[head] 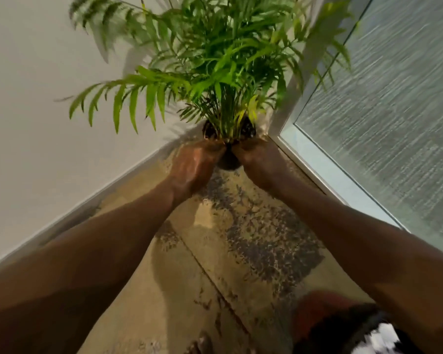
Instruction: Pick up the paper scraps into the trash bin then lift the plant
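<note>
Head view looks down both forearms to one potted plant (215,62) held out in the corner where the pale wall (36,98) meets the frosted glass panel (394,98). The left hand (193,167) and right hand (260,162) cup the small dark pot (228,162) from opposite sides, fingers wrapped around its far side and thumbs close together near the rim, a two-sided grip that makes sense since the fronds spread wide and tall above such a small base and would tip it from a one-handed hold. The pot seems to be clear of the stone floor (228,251), though blur makes it hard to say whether its underside has truly left the ground. Counting what shows: one plant, one pot, two hands, both occupied. No paper scraps and no trash bin appear anywhere in this view, so I would judge the tidying part is finished and the lift is the step under way. A knee in patterned cloth (343,328) shows at the lower right.
</note>
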